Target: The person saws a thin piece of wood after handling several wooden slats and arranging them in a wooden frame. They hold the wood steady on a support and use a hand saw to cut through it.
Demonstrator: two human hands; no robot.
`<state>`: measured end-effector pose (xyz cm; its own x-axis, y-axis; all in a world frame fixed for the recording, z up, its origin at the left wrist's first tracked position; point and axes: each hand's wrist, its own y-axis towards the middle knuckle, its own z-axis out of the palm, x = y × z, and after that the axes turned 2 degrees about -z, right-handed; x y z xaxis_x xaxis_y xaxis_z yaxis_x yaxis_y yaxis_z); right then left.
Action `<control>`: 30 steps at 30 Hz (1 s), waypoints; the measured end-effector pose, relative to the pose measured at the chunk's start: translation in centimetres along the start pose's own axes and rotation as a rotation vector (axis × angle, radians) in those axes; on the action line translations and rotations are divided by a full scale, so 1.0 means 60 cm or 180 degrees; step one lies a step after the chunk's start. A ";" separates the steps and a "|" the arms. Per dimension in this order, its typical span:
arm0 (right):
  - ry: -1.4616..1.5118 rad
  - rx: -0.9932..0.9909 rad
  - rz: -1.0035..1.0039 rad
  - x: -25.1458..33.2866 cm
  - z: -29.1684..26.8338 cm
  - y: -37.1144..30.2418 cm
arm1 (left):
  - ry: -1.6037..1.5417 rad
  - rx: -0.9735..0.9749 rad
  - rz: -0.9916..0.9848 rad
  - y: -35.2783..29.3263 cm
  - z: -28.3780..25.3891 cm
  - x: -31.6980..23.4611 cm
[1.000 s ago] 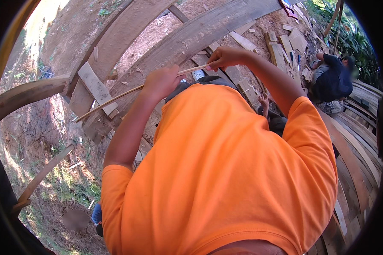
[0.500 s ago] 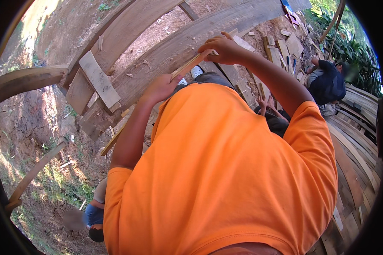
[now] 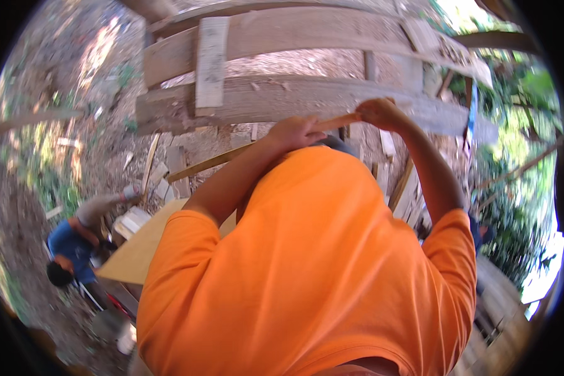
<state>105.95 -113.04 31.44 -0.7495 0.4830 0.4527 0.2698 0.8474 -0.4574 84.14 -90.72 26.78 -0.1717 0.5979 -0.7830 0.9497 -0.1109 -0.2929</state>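
A narrow strip of wood (image 3: 337,121) spans the gap between my two hands in front of my body. Around its left part closes my left hand (image 3: 293,133), and my right hand (image 3: 380,114) grips its right end. A thin length of wood (image 3: 210,165) sticks out left beyond my left forearm and lines up with the strip, though the forearm hides whether they are one piece. Just past my hands lies a wide grey plank (image 3: 257,97) of a bench-like frame. A short pale board (image 3: 212,62) lies across the planks at left.
Another long plank (image 3: 307,28) runs behind the near one. At right, a blue saw-like tool (image 3: 472,113) leans by the plank ends. A person in blue (image 3: 75,247) bends low at left, near a tan sheet (image 3: 138,247). Wood offcuts lie on the ground; green plants (image 3: 514,219) grow at right.
My view has turned, so the planks now run nearly level across the top. Both hands keep hold of the strip, which is now flatter. The tan sheet has come into view.
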 end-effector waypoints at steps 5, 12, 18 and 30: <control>0.0366 0.0050 -0.0084 0.037 -0.050 0.062 | -0.0126 -0.0666 -0.0160 -0.019 0.005 0.023; 0.0532 -0.0454 -0.1953 0.407 -0.223 0.125 | -0.0250 -0.1808 -0.0520 -0.056 -0.020 -0.054; 0.0926 0.0440 -0.3755 0.618 -0.166 0.138 | -0.0447 -0.2439 -0.0706 -0.052 0.020 -0.092; 0.0736 0.1208 -0.4355 0.863 0.009 0.004 | -0.0290 -0.2676 -0.0415 -0.140 0.018 -0.109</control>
<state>66.85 -87.97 54.34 -0.1606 -0.5916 0.7900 -0.7704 0.5755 0.2743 76.99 -94.54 33.78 -0.2793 0.4949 -0.8228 0.7935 0.6016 0.0924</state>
